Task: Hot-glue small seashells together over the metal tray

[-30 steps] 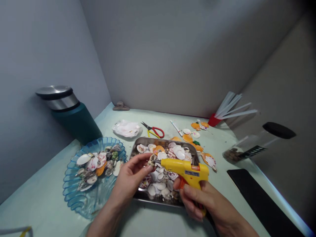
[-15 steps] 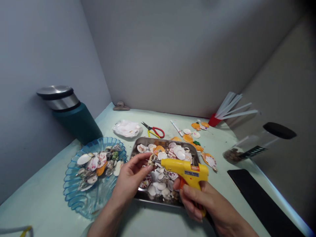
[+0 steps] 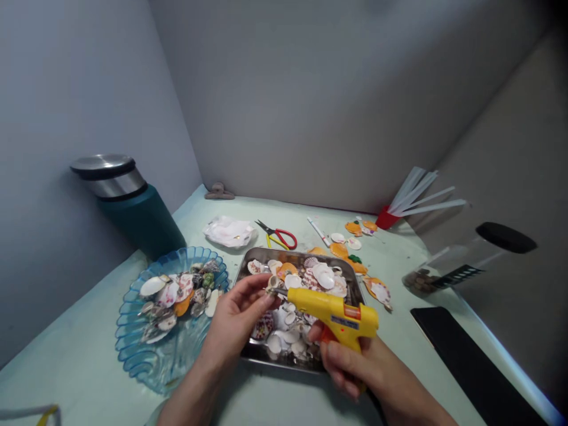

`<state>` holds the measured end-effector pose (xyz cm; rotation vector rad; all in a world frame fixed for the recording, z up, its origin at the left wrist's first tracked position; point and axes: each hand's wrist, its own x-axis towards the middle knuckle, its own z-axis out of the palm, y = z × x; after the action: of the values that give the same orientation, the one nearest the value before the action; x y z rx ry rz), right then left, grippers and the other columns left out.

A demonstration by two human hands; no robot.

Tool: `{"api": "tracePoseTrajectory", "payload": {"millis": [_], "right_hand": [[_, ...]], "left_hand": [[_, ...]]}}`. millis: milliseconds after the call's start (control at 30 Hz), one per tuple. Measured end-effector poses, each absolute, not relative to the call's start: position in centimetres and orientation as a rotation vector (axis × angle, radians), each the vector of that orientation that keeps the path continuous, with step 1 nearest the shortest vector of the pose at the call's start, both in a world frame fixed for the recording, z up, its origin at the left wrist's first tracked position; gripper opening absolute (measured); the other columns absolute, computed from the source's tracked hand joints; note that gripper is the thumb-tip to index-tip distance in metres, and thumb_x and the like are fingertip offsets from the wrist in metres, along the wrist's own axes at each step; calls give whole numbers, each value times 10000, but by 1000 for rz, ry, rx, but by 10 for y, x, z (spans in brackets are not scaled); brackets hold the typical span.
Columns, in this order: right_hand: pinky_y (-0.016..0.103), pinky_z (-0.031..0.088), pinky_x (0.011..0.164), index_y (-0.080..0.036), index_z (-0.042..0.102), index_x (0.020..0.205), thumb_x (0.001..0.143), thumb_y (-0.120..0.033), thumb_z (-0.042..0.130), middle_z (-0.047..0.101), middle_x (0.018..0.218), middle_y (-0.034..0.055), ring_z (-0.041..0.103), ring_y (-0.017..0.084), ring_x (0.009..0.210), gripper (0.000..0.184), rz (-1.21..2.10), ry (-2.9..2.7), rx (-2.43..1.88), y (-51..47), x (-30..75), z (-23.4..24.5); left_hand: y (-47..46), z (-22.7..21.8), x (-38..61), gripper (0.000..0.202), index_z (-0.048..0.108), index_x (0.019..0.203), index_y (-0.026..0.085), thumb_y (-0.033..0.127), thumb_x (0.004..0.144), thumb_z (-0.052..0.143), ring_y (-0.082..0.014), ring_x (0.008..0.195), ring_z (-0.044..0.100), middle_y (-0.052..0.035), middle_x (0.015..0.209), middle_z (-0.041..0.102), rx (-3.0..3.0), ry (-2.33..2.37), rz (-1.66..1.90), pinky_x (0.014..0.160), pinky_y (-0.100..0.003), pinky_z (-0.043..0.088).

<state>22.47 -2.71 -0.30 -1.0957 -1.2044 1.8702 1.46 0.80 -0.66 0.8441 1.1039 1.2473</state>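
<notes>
Right hand closed round the grip of a yellow hot-glue gun, forefinger at the orange trigger. Gun is up over the near right part of the steel tray. Barrel's long axis runs crosswise, right to left, nozzle end slightly farther from the person; grip drops down toward the palm. Nozzle points left, straight at a small spiral seashell. From where I stand, can't tell if metal tip and shell actually touch.

Left hand half curled, palm turned inward, thumb and fingertips pinching that shell above the tray's left side. Shell's own axis too small to read.

Steel tray below both hands, long side across the table, full of mixed seashells. Blue scalloped plate just left of it, more shells heaped toward its far side, left forearm crossing its near right edge. Black flat slab lies well right, slanting away.

Beyond: orange scallop shells scattered behind and right of the tray; clear jar with black lid; teal bottle at far left of the plate; red-and-yellow-handled scissors, blades partly apart; white plastic packet; marker; red cup of pale sticks; claw clip near the wall.
</notes>
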Motion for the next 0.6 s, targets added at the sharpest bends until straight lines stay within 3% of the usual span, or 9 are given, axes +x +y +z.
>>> {"api": "tracePoseTrajectory", "payload": {"millis": [267,600], "right_hand": [[158,285,409,-137,609,1001,756,-593,688,501,550,-62,387,29,423,524,1806,-1273,-1109,-27,224,-9],[174,296,423,-148,636,999,749,-598,692,494,562,-62,381,40,449,518,1772,-1246,-1139,-30,220,-4]], "left_hand": [[7,-9,14,359,702,1006,172,294,682,797,-166,740,705,-62,964,734,776,1079,1223,716,-264,545],[9,-12,13,342,682,993,175,218,676,804,-129,726,681,-34,855,742,824,1063,1223,722,-226,531]]}}
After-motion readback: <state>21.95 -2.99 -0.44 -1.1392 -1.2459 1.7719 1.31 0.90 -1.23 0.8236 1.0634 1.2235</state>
